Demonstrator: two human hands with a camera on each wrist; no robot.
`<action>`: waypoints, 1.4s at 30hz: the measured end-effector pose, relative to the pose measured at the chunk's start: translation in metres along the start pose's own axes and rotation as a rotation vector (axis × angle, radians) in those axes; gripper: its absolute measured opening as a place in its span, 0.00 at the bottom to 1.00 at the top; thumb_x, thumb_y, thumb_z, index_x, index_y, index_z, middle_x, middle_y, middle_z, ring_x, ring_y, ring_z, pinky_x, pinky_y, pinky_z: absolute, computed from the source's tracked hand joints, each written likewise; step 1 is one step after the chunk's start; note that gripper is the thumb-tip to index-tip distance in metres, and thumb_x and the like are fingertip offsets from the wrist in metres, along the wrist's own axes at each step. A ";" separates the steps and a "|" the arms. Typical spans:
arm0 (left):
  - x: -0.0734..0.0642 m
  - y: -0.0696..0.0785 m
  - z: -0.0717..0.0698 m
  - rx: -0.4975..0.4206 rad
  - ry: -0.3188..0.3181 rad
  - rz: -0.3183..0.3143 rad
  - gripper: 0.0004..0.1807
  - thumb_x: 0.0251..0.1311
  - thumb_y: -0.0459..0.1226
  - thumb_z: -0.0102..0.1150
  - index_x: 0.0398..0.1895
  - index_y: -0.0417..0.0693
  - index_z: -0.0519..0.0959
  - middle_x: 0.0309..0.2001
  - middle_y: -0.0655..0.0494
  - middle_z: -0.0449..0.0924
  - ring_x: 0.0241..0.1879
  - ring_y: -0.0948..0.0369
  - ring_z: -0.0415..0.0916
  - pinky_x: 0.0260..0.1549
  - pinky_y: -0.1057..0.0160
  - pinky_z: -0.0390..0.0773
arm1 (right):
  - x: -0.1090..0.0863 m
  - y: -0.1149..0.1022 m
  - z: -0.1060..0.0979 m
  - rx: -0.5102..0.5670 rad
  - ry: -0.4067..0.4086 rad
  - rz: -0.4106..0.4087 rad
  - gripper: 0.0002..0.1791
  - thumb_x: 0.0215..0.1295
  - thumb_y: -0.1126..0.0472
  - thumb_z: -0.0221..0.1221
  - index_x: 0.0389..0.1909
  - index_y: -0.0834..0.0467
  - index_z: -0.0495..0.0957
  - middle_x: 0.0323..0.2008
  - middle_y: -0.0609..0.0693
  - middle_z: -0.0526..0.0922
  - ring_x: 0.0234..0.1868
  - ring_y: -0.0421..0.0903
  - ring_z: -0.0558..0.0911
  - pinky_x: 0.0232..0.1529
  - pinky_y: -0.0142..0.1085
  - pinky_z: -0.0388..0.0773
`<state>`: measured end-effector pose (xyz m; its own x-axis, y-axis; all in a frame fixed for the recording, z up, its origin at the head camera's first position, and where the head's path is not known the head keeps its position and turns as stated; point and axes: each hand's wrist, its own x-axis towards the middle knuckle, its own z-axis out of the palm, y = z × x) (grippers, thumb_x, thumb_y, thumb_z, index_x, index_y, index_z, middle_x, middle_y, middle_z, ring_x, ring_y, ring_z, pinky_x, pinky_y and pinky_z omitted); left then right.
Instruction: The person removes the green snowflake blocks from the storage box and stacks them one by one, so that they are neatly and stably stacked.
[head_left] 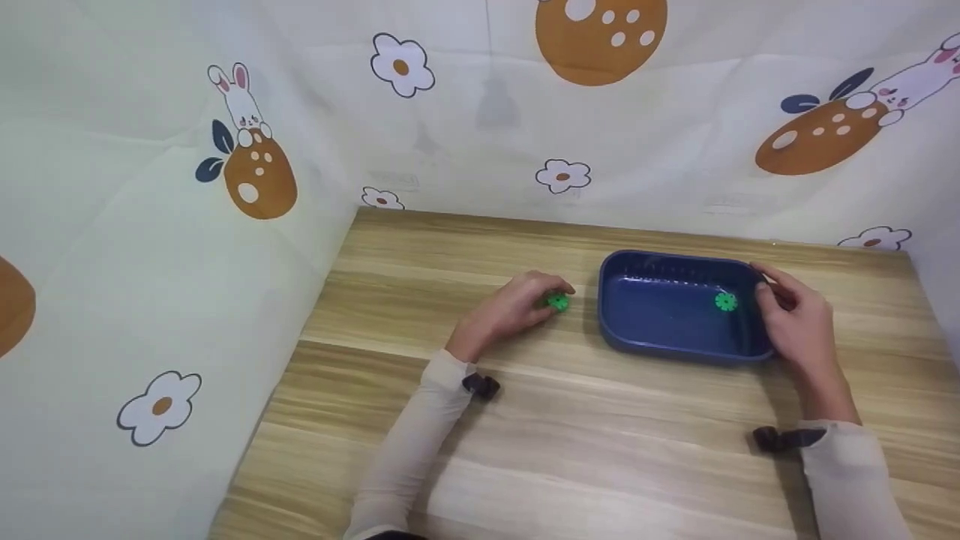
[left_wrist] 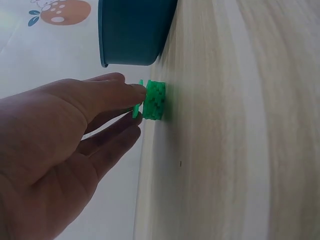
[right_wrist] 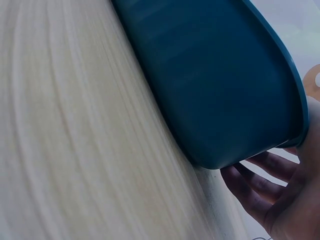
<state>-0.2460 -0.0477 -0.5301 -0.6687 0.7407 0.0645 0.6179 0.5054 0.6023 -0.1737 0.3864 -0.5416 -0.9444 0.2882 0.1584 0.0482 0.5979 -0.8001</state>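
Observation:
My left hand (head_left: 511, 306) is left of a dark blue rectangular basin (head_left: 667, 341). Its thumb and fingers pinch a thin green notched plastic disc (left_wrist: 135, 111), seen edge-on in the left wrist view. Right beside that disc, a short stack of similar green discs (left_wrist: 155, 100) sits on the table. With its thumb at the rim and fingers around the outside, my right hand (head_left: 804, 322) grips the basin's right end. Inside the basin, toward the right, lies one green flower-like disc (head_left: 726, 301).
The wood-grain table (head_left: 600, 442) runs back to a hanging cloth (head_left: 465, 150) printed with rabbits, flowers and orange shapes. Another side of cloth (head_left: 150, 285) borders the table on the left. Dark straps (head_left: 481, 386) circle both sleeve cuffs.

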 end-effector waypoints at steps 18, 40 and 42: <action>0.000 -0.001 0.001 0.047 -0.005 0.031 0.19 0.74 0.31 0.63 0.66 0.42 0.82 0.62 0.49 0.87 0.63 0.55 0.84 0.69 0.58 0.80 | -0.002 -0.002 -0.002 -0.015 -0.001 -0.022 0.21 0.81 0.54 0.57 0.69 0.46 0.84 0.59 0.64 0.88 0.47 0.20 0.83 0.46 0.10 0.72; 0.000 0.000 0.006 0.075 0.026 0.019 0.21 0.71 0.33 0.67 0.66 0.46 0.82 0.66 0.50 0.84 0.69 0.55 0.79 0.73 0.60 0.76 | -0.001 -0.002 -0.001 -0.015 0.002 -0.015 0.21 0.81 0.54 0.57 0.69 0.47 0.83 0.57 0.66 0.88 0.42 0.15 0.79 0.45 0.11 0.72; -0.001 0.002 0.005 0.102 0.039 0.007 0.23 0.72 0.35 0.66 0.69 0.50 0.80 0.71 0.51 0.80 0.74 0.55 0.74 0.77 0.59 0.71 | -0.001 -0.001 0.000 -0.009 0.000 -0.012 0.21 0.81 0.54 0.57 0.70 0.47 0.83 0.58 0.66 0.88 0.42 0.15 0.79 0.45 0.11 0.72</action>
<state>-0.2417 -0.0450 -0.5327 -0.6787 0.7274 0.1009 0.6603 0.5443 0.5175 -0.1727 0.3860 -0.5409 -0.9448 0.2811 0.1681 0.0399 0.6083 -0.7927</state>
